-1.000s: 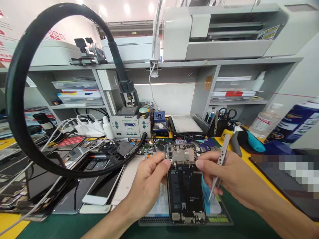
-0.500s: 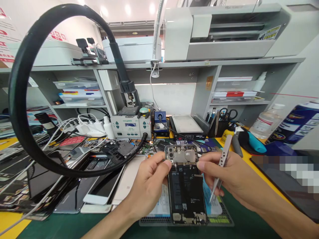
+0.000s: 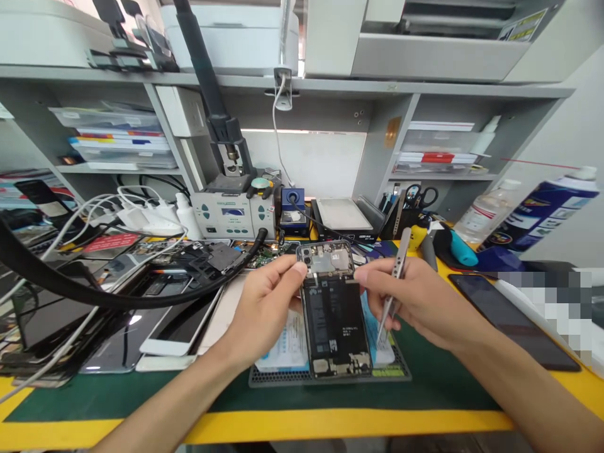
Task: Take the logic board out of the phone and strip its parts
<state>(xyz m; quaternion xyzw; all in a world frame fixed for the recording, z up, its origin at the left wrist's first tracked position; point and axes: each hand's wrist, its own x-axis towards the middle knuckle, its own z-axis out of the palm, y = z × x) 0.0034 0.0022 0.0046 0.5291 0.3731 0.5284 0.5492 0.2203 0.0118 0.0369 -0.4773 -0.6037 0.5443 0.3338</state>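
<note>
An opened smartphone (image 3: 334, 314) is held tilted over the mat, its black battery, cameras and metal shield plates showing. My left hand (image 3: 268, 302) grips its upper left edge, thumb on the front near the cameras. At the upper right edge, the thumb and fingertips of my right hand (image 3: 406, 296) meet the frame. The same hand also carries metal tweezers (image 3: 395, 280), their tips pointing down beside the phone. Beneath the phone lie a blue and white packet (image 3: 287, 346) and a dark perforated tray (image 3: 262, 379).
Several phones and parts, including a white phone (image 3: 182, 324), crowd the left. A thick black hose (image 3: 141, 296) arches there. Behind stands a rework station (image 3: 233, 214). To the right are a dark tablet-like panel (image 3: 514, 321), a spray can (image 3: 542, 207) and a clear bottle (image 3: 491, 211).
My view has tipped downward, so the bench's yellow front edge now shows. Both hands keep their hold on the phone and the tweezers.
</note>
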